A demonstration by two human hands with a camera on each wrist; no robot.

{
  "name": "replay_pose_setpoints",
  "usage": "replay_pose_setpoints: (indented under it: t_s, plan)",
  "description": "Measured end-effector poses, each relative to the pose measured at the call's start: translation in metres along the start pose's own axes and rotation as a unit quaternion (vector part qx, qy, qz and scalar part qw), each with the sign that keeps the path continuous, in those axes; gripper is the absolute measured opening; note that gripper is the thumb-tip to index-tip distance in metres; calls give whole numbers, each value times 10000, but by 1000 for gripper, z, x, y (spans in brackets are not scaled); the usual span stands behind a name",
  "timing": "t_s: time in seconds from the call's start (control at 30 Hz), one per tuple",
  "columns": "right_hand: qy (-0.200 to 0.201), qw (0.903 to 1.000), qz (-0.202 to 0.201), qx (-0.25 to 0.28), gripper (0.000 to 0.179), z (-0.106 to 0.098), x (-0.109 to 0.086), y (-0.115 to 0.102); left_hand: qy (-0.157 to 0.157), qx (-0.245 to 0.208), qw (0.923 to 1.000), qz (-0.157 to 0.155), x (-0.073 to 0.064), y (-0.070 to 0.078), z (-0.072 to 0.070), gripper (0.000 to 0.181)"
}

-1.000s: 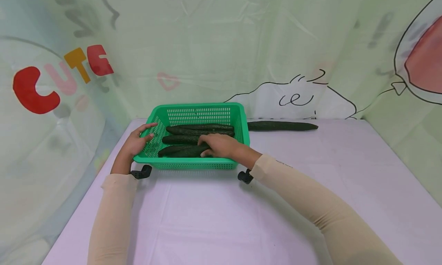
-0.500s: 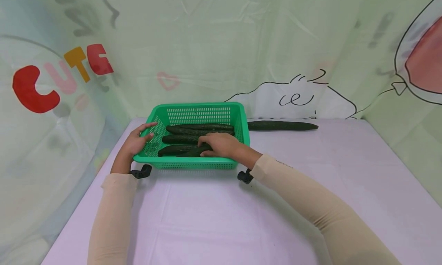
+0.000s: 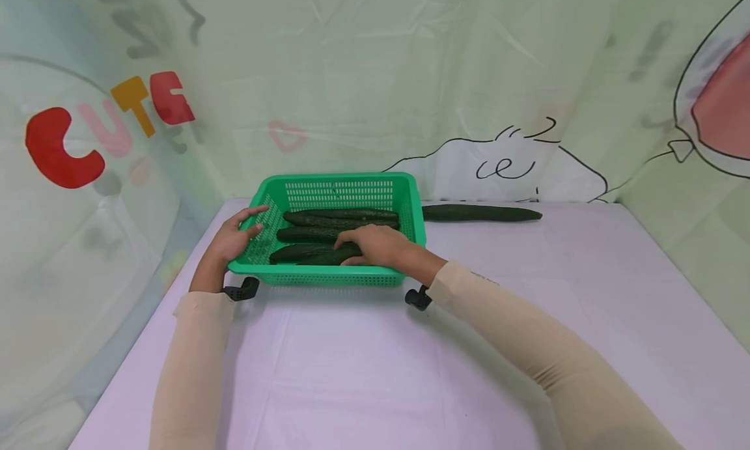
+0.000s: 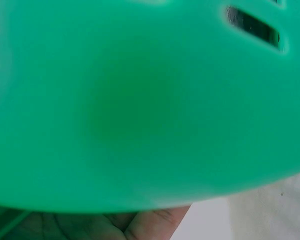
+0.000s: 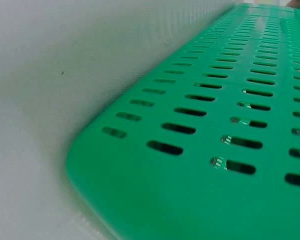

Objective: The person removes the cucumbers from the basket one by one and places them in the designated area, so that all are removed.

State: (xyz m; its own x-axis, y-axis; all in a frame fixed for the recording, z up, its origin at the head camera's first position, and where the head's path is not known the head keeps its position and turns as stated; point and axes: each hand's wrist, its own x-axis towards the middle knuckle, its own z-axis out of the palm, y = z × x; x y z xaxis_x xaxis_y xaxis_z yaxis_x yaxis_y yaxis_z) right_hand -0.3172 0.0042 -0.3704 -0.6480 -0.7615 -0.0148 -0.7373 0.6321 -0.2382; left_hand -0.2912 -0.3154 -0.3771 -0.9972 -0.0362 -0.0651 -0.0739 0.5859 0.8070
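My left hand [image 3: 230,241] grips the left side of the green plastic basket [image 3: 322,269]. Inside it, the fingers of my right hand [image 3: 381,246] grasp the frontmost cucumber [image 3: 329,257]; another cucumber [image 3: 480,213] lies at the basket's right.

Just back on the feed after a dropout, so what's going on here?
A person's left hand grips the left end of a green basket on the table. The right hand reaches inside and holds a front cucumber. Other cucumbers lie behind it in the basket, and an outside cucumber lies on the table to the right.
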Motion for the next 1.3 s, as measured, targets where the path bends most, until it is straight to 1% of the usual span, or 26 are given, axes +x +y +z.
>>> replay_pose_setpoints:
  t_s: [0.13, 0.37, 0.53, 0.73, 0.8, 0.87, 1.0, 1.03, 1.1, 1.2, 1.3]
  plan:
    - [118, 9998, -99, -82, 41, 0, 0, -1, 16, -4, 10000, 15, 0, 0, 0, 51]
    - [211, 9995, -151, -198, 39, -1, 0, -2, 22, -96, 9999, -77, 2, 0, 0, 50]
    - [453, 9977, -233, -450, 37, -5, -1, -2, 36, -10, 10000, -11, 3, 0, -1, 50]
    - [765, 9933, -467, -727, 36, -7, -4, -3, 27, -124, 9999, -77, 3, -1, -1, 50]
    - [983, 9893, -533, -934, 35, -7, -6, -3, 16, -152, 9999, -65, 3, -1, 0, 50]
    - [1277, 9826, -602, -1204, 34, -6, -8, -2, 17, -168, 9999, -27, 3, -1, 1, 50]
    - [1917, 9624, -749, -1774, 32, -7, -12, -1, 33, -109, 9999, 11, 4, -1, 1, 50]
    - [2079, 9568, -773, -1879, 31, -7, -13, -1, 32, -101, 9999, 10, 4, -1, 1, 50]
    - [2310, 9491, -752, -2004, 28, -10, -16, -1, 31, -82, 10000, 7, 5, -1, 1, 50]
    - [2572, 9441, -641, -1958, 24, -15, -22, 1, 33, -81, 10000, -4, 4, -1, 1, 50]
    - [2737, 9439, -493, -1781, 22, -20, -29, 4, 36, -83, 10000, -6, 4, -2, 1, 50]
